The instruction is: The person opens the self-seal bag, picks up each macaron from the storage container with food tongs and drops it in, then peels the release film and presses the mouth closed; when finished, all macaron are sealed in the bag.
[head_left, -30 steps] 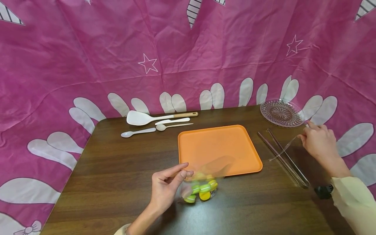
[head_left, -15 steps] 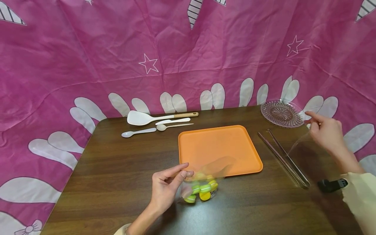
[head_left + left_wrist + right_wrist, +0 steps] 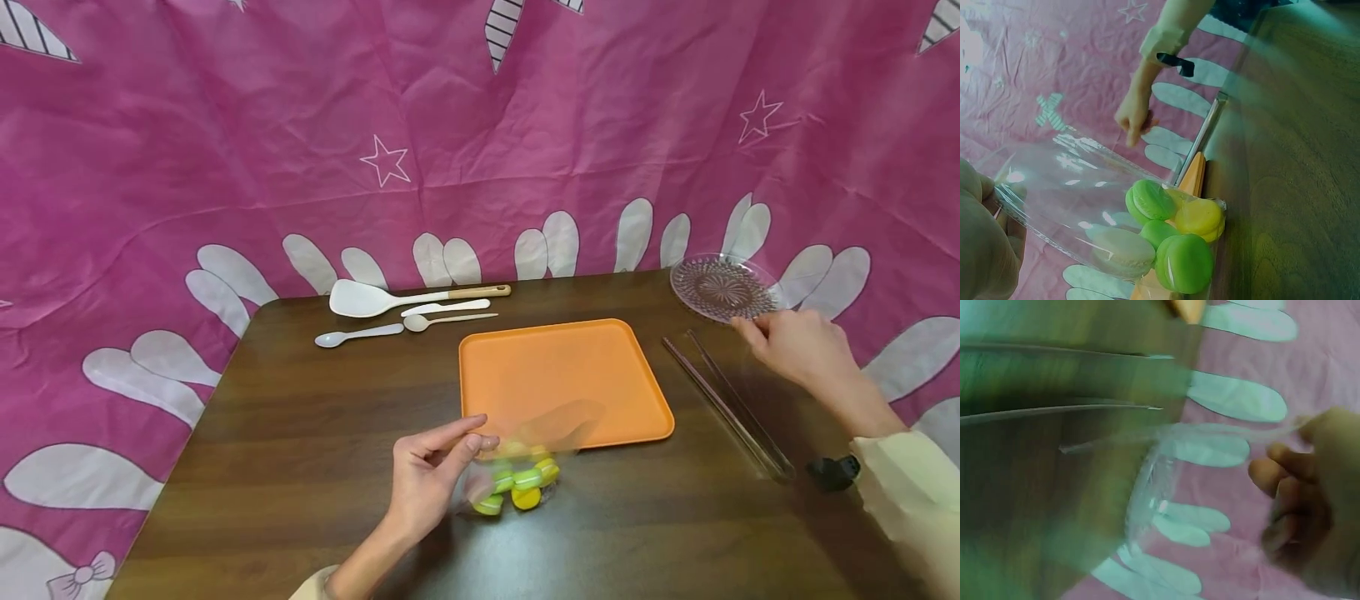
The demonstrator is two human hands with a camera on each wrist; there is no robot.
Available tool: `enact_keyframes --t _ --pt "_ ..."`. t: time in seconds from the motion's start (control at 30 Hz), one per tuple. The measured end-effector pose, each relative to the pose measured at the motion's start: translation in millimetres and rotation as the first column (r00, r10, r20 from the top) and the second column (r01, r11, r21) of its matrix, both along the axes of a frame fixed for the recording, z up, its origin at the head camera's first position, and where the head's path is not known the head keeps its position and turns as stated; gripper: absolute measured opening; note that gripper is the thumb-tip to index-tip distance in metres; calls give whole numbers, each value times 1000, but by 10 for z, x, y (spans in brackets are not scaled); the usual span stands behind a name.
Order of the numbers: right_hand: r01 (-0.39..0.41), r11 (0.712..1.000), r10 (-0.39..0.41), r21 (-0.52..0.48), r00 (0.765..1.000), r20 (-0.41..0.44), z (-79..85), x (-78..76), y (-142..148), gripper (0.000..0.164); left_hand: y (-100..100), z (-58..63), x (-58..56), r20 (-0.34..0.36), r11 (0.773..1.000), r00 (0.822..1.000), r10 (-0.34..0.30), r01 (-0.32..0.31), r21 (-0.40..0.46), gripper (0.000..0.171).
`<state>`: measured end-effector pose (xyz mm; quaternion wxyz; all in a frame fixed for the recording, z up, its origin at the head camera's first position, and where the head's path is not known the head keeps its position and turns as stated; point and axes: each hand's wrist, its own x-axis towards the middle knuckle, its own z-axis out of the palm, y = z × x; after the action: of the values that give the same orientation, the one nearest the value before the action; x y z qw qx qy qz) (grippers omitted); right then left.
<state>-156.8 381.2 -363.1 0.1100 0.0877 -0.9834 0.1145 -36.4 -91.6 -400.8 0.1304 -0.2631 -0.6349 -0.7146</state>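
Observation:
My left hand [image 3: 431,475] pinches the top edge of a clear plastic bag [image 3: 558,425], thumb against index finger. Inside, green and yellow macarons [image 3: 1185,262] and a pale one gather at the bottom of the bag, over the table just in front of the orange tray [image 3: 562,379]. Over on the right, my right hand [image 3: 810,350] is close to the clear patterned plate [image 3: 723,287]; whether they touch cannot be told. In the right wrist view, that hand pinches a thin clear plastic strip [image 3: 1210,430], blurred, reaching past the plate's rim.
Metal tongs [image 3: 731,408] lie right of the tray. At the back left are a white spatula [image 3: 360,298] with a wooden handle, a white knife [image 3: 446,307], a wooden spoon [image 3: 416,322] and a white spoon [image 3: 330,339]. A pink curtain [image 3: 450,108] hangs behind the table.
My right hand swung outward to the right, then came back left to in front of the plate. The left hand and the bag have stayed in place.

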Motion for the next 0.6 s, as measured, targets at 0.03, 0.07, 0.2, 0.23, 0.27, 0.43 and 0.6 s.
enact_keyframes --t 0.03,0.07,0.2,0.23,0.27,0.43,0.6 --pt "-7 1000 7 -21 999 37 -8 1 10 48 9 -4 -12 -14 1000 1000 -6 6 3 21" --pt "-30 998 35 -62 995 88 -12 3 14 48 18 -6 -21 -22 1000 1000 -10 10 6 21" --pt "-140 921 252 -364 926 281 -65 -14 -18 20 28 -5 -27 -30 1000 999 -12 13 9 21" --pt "-165 895 306 -414 903 302 -80 -17 -19 19 28 -3 -26 -23 1000 1000 -10 11 6 21" --pt "-186 876 347 -445 884 315 -96 -21 -20 27 29 0 -25 -16 1000 1000 -8 8 4 20" --pt "-381 897 424 -225 887 186 -153 -58 -11 51 26 6 -22 -17 1000 1000 5 -5 -5 21" --pt "-310 921 351 -237 923 156 -78 -39 -86 42 30 13 -17 -2 1000 1000 10 -10 -17 21"
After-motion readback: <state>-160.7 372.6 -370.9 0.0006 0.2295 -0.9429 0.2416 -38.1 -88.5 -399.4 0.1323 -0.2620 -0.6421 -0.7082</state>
